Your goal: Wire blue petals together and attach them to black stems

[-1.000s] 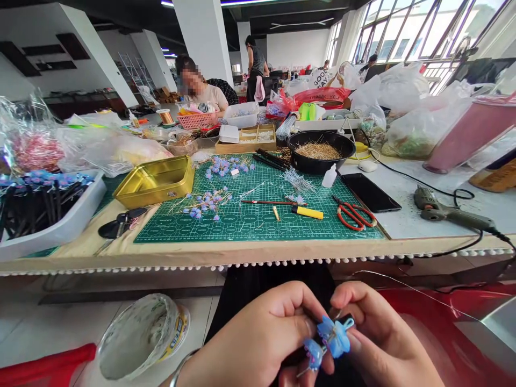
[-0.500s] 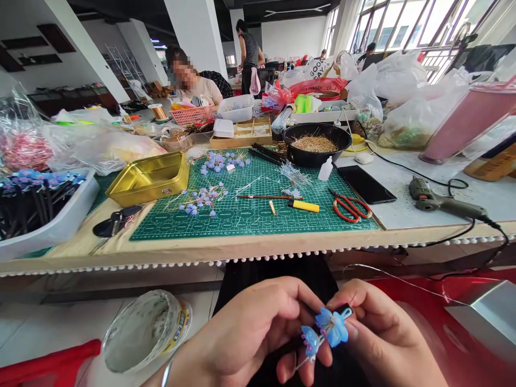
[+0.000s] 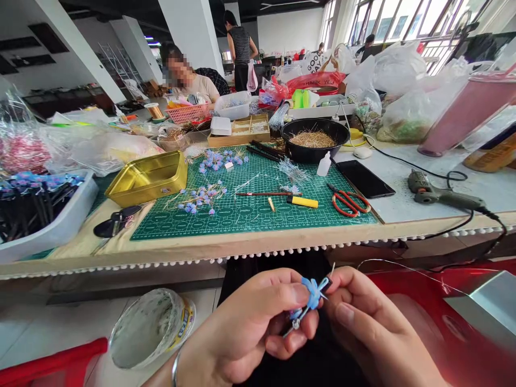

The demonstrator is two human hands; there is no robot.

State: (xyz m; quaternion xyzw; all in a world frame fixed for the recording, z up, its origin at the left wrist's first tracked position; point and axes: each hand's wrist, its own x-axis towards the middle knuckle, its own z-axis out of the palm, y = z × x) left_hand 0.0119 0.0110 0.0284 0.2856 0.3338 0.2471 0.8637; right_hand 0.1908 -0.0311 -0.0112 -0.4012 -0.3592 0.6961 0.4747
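A small blue flower (image 3: 313,293) is pinched between the left hand (image 3: 250,328) and right hand (image 3: 374,328), below the table edge. Just left sits a plastic tub (image 3: 151,328); beyond, a green cutting mat (image 3: 250,207) is seen.

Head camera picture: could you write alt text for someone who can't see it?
Two bare hands, left hand and right hand, pinch a small blue bead flower on thin wire below a worktable's edge. On the table lie a green cutting mat, red scissors and a gold tin.
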